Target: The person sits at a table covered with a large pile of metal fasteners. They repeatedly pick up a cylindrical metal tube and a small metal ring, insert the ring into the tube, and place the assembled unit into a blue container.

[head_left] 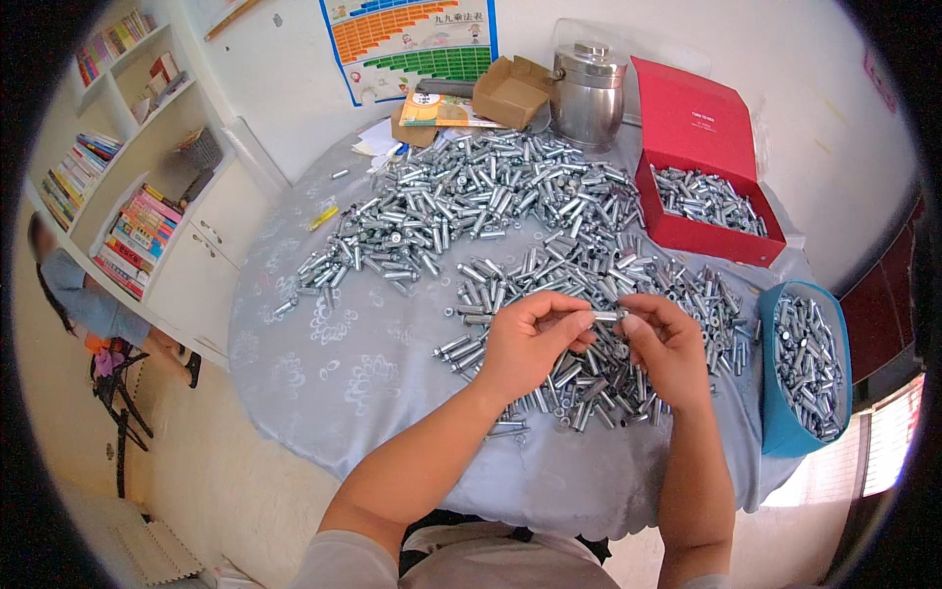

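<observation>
Between my two hands, level over the nearer heap, is a silver metal expansion bolt. My left hand pinches one end of it between thumb and fingers. At the other end, the thumb and fingertips of my right hand close on it. Below and around both hands spreads a heap of loose sleeve bolts and small parts. A larger heap of similar bolts lies farther back on the table. Fine details of the held bolt are covered by my fingertips.
A red box and a teal bin, both holding bolts, stand at the right. Behind the heaps are a steel canister, a cardboard box and papers. A yellow cutter lies left. A person is by the bookshelf.
</observation>
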The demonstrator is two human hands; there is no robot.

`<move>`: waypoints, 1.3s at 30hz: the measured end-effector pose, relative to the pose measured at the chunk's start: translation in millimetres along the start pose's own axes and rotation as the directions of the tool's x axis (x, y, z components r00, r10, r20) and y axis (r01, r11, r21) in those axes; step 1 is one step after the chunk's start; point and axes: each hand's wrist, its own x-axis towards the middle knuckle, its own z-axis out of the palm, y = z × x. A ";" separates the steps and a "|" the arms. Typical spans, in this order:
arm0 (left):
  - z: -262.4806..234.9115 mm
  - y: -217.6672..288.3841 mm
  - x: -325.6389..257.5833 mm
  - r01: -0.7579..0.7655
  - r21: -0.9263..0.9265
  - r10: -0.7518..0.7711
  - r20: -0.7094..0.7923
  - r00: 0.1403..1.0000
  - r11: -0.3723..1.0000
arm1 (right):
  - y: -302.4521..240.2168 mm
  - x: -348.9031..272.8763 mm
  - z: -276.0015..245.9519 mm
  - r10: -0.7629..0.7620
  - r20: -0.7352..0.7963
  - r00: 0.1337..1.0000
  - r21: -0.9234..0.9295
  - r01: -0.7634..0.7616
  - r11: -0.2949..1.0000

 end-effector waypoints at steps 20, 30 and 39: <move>1.6 0.9 0.9 -0.015 0.048 0.016 -0.026 1.000 0.999 | 6.3 4.4 -10.6 0.054 0.088 0.995 -0.009 -0.054 0.999; 2.6 1.8 1.6 0.004 0.010 -0.003 -0.036 0.999 1.000 | -0.4 2.4 -0.9 -0.017 0.020 1.000 0.052 0.016 0.999; 2.3 3.2 2.5 0.023 -0.003 -0.023 -0.049 0.999 1.000 | 1.1 2.3 0.6 -0.050 0.037 0.998 0.145 0.044 0.989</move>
